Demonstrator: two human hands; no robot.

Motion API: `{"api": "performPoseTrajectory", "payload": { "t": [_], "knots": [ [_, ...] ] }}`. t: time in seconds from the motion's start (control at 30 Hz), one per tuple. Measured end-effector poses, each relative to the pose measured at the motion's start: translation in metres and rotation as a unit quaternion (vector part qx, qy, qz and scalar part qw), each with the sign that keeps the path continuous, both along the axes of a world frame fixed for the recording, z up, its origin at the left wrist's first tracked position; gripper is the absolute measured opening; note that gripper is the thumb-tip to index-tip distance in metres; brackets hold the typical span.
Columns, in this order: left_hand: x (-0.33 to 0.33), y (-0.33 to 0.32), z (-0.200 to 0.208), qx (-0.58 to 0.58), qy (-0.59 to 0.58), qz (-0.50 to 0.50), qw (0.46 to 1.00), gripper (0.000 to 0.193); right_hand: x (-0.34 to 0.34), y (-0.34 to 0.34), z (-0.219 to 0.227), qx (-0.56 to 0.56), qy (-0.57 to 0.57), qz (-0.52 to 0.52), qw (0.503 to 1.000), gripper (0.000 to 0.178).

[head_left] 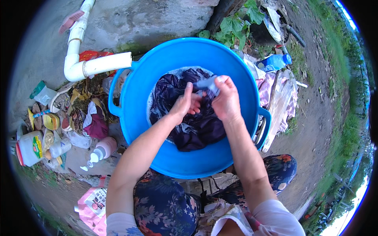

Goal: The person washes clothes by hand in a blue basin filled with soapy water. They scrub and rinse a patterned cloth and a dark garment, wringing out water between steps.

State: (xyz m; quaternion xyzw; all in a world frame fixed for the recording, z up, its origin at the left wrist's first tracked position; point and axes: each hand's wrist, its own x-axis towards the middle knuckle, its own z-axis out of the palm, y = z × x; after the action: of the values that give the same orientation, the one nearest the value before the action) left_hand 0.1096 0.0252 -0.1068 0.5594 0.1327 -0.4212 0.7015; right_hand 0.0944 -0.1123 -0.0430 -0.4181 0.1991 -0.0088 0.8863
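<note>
A large blue plastic tub [185, 167] with side handles stands in front of me. Dark purple cloth [204, 135] lies wet and bunched in sudsy water [189, 70] inside it. Above the cloth, my right hand [227, 100] pinches a small pale blue-grey piece [206, 82], smeared by motion; whether it is fabric or a packet I cannot tell. My left hand [184, 104] is just to its left, thumb up and fingers apart, with nothing visible in it. Both hands are over the tub and do not touch its rim.
A white pipe [106, 66] ends beside the tub's upper left rim. At left lie bottles, including a pink pump bottle [104, 148] and a white jug [29, 147]. A pink bag [92, 208] stands near my left arm. Right of the tub are a board [277, 106] and blue bottle [273, 63].
</note>
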Motion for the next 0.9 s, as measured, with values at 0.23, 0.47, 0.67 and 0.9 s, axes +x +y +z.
{"api": "performPoseTrajectory", "payload": {
  "t": [0.23,0.47,0.67,0.9],
  "knots": [
    [-0.016,0.005,0.023,-0.275,0.166,-0.103,0.941,0.090,0.017,-0.006,0.036,0.005,0.006,-0.122,0.992,0.013],
    [0.013,-0.003,0.010,-0.298,0.070,0.246,0.920,0.060,-0.044,0.060,0.018,-0.350,-0.062,0.108,0.928,0.011],
    [-0.012,-0.002,0.028,-0.288,0.125,0.248,0.916,0.037,0.021,0.057,-0.038,-0.618,-0.023,-0.169,0.768,0.010],
    [-0.021,0.005,0.013,-0.265,0.133,0.227,0.928,0.039,-0.002,0.063,-0.054,-0.601,-0.092,-0.026,0.793,0.038]
  ]
}}
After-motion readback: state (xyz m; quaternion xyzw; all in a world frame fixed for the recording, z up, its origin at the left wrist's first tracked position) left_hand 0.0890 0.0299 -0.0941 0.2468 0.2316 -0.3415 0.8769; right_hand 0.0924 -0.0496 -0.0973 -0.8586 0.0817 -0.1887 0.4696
